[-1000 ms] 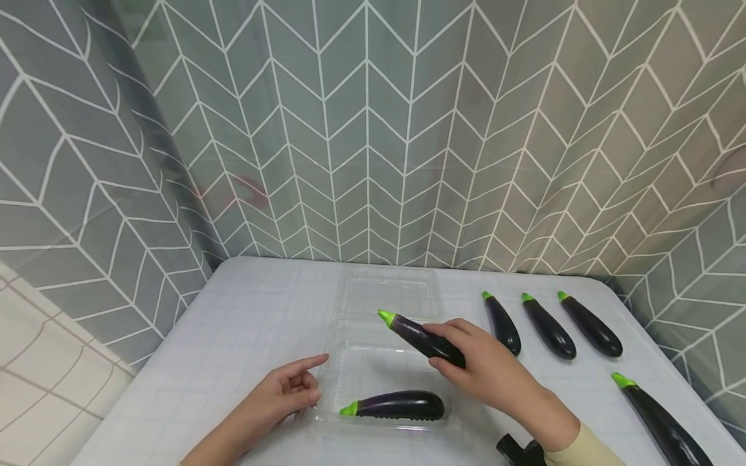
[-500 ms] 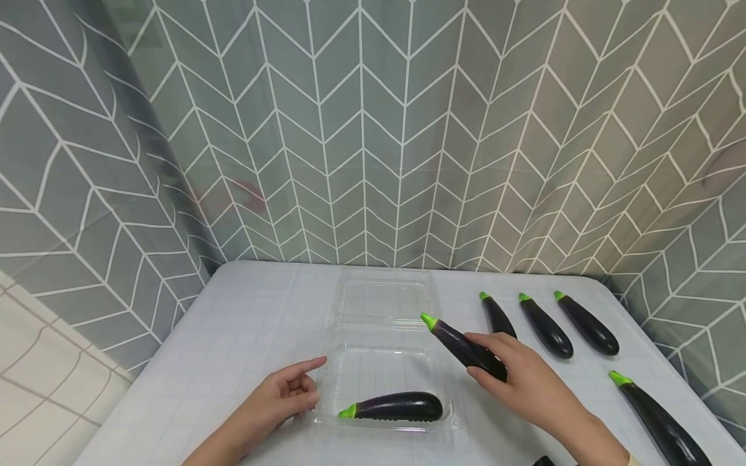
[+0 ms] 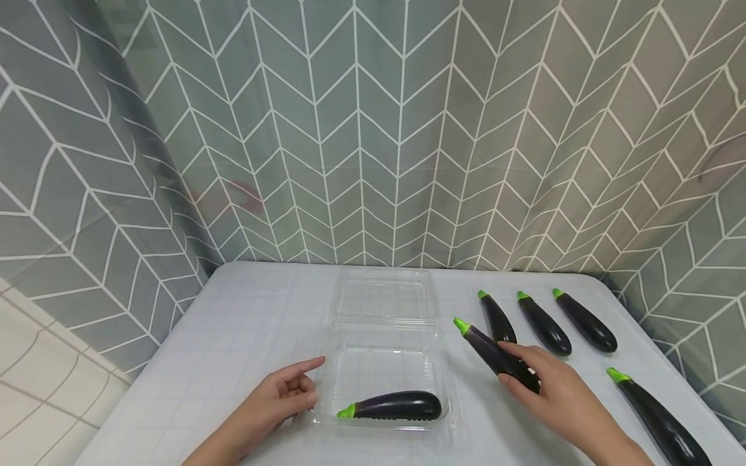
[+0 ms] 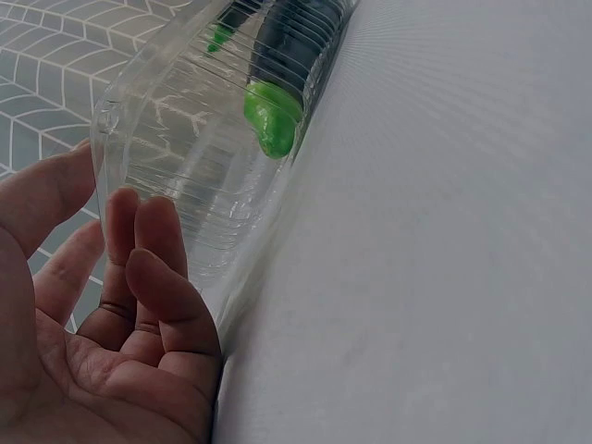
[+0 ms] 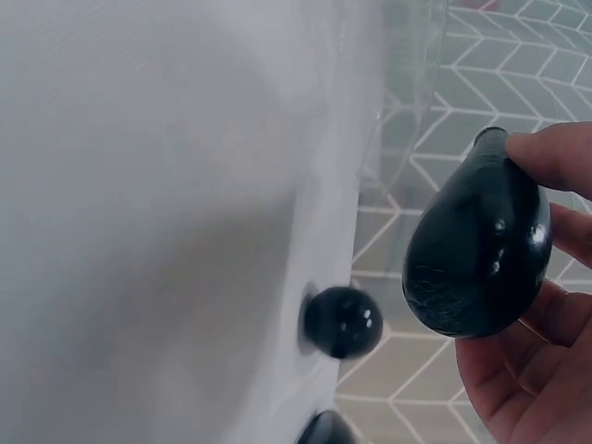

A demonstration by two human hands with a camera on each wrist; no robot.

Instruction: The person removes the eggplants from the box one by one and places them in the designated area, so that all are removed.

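Note:
In the head view my right hand (image 3: 562, 395) holds a dark purple eggplant (image 3: 495, 353) with a green stem end, raised above the table right of a clear plastic clamshell box (image 3: 384, 369). The right wrist view shows the thumb and fingers around the held eggplant (image 5: 481, 240). One eggplant (image 3: 399, 406) lies crosswise along the near side of the box's base. My left hand (image 3: 285, 395) stays at the box's left side, its index finger extended and the others loosely bent. In the left wrist view its fingertips are against the clear box wall (image 4: 199, 176).
The box's lid (image 3: 384, 294) lies folded back toward the curtain (image 3: 373, 142). Behind the held eggplant are three more eggplants, left (image 3: 497, 317), middle (image 3: 544, 323) and right (image 3: 585, 321). Another eggplant (image 3: 664, 421) lies at the near right of the white table (image 3: 250, 310).
My right hand has carried its eggplant from over the box to the right, near the back eggplants. The left hand, the box and the eggplant inside it have stayed put.

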